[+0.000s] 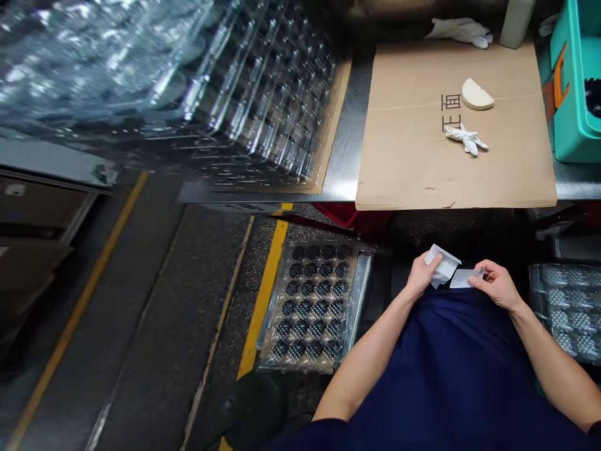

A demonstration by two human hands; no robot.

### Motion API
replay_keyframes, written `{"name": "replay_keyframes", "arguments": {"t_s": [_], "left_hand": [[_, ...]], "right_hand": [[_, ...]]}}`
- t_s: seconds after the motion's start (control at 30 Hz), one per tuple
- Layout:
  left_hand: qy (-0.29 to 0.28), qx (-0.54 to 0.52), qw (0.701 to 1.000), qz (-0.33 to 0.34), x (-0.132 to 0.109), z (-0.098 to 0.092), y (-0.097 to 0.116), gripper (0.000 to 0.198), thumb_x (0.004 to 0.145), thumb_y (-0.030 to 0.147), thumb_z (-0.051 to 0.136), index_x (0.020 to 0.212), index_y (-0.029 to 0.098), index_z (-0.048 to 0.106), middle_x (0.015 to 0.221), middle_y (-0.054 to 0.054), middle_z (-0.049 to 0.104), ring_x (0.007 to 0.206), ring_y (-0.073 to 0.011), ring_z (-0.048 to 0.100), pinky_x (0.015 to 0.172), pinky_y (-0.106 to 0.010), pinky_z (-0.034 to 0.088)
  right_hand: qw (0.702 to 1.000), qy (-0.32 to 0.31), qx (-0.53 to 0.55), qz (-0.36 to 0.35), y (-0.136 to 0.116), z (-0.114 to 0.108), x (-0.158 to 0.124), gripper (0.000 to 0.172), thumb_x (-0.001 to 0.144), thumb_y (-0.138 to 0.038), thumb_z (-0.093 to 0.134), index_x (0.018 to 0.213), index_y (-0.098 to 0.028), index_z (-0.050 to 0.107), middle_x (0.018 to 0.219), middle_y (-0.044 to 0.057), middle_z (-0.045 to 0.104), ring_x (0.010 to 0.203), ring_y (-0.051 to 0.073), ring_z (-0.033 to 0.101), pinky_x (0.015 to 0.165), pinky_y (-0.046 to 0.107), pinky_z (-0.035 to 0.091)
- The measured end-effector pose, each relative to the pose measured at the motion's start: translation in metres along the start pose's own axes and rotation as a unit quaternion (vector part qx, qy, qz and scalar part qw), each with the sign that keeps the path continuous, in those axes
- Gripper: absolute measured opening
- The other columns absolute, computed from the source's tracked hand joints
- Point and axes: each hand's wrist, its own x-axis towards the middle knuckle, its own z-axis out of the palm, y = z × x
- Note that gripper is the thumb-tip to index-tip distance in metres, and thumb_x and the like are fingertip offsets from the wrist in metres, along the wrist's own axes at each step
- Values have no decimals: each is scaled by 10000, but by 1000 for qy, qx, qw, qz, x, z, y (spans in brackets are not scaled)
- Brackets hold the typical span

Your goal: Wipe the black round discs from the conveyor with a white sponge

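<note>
My left hand (422,273) is closed on a folded piece of white paper (444,266), thumb on top. My right hand (498,284) pinches a small printed label (464,278) by its right end; its print is too small to read. The paper and the label are close together over my lap, in front of the cardboard's near edge. Both hands are bare and below the level of the table.
Cardboard (404,156) covers the metal table, bearing white gloves (467,139) and a cream half-round block (477,95). Clear plastic trays (263,94) are stacked high at left. A filled tray (312,307) stands lower left, another tray (570,307) at right, and a teal bin (575,125) far right.
</note>
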Motion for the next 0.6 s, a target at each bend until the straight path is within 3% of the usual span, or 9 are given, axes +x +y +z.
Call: {"name": "replay_keyframes", "arguments": {"t_s": [0.07,0.13,0.2,0.27,0.33,0.47,0.6], "left_hand": [[17,40,999,15,-6,8,0,573,829,707,693,835,134,696,645,2,583,571,-105,471,543,-235,333],[21,64,997,29,-12,14,0,605,870,722,640,885,125,741,661,-11,610,572,-106,471,535,-235,329],[25,66,997,43,-16,19,1,607,873,704,654,978,118,774,726,-30,670,604,-118,517,557,-233,368],[14,46,997,60,-20,23,1,591,866,672,688,1060,122,784,815,-50,722,661,-139,579,608,-238,427],[-10,22,997,75,-23,25,-2,557,872,642,702,1094,138,785,873,-58,745,706,-152,616,651,-245,462],[-37,-25,996,78,-25,25,-8,498,878,598,723,1110,160,767,898,-49,749,714,-146,632,661,-243,480],[-54,-62,992,90,-27,25,-10,493,850,536,783,1172,168,719,950,-53,756,741,-144,662,686,-237,507]], "right_hand": [[1000,-19,-18,-18,3,5,-5,335,819,-500,828,924,-214,690,861,28,715,751,175,637,715,296,516],[998,-19,-39,-52,5,10,-7,293,847,-484,798,907,-214,702,1020,64,751,913,215,678,839,326,530],[996,-2,-46,-80,7,14,-7,282,858,-481,778,871,-215,686,1231,94,731,1094,256,668,946,359,518],[995,36,-35,-87,9,14,-5,296,856,-495,775,868,-219,669,1336,100,692,1134,267,658,947,368,523],[995,63,-20,-78,11,12,-3,312,852,-518,780,910,-228,680,1260,92,717,1035,249,675,874,355,541],[996,66,-7,-63,11,8,0,339,829,-541,807,927,-234,700,859,24,701,746,184,616,690,304,503],[994,90,11,-55,7,12,3,375,810,-567,819,903,-228,689,790,6,663,698,170,583,637,287,472]]}}
